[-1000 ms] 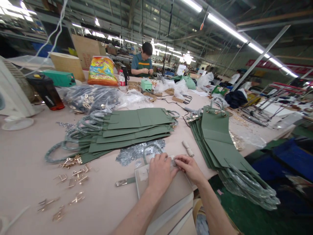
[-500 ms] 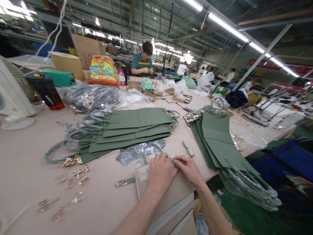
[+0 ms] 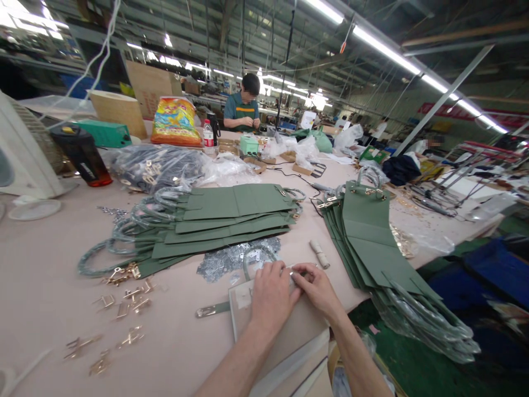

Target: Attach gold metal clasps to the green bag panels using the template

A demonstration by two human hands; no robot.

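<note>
A bag panel (image 3: 291,344) lies at the table's front edge with its beige inner side up. Its plastic-wrapped handle (image 3: 247,263) loops out at the far end, and a green strap (image 3: 217,310) with a metal end sticks out on the left. My left hand (image 3: 270,298) rests over the panel's upper part, fingers bent and pressed together on it. Beside it, my right hand (image 3: 317,289) pinches a small silvery metal piece (image 3: 293,275) at the panel's upper edge. The fingers hide most of that piece. Just beyond lies a spread of flat metal plates (image 3: 225,260).
Stacked green bag panels (image 3: 231,201) lie behind my hands, with another stack (image 3: 367,220) hanging over the right edge. Gold-coloured fittings (image 3: 134,295) are scattered at left. A small beige roll (image 3: 319,253) lies near my right hand. A co-worker (image 3: 243,107) sits across the table.
The view has shifted slightly. My right fingers have moved a little over the small metal piece; my left hand stays on the panel.
</note>
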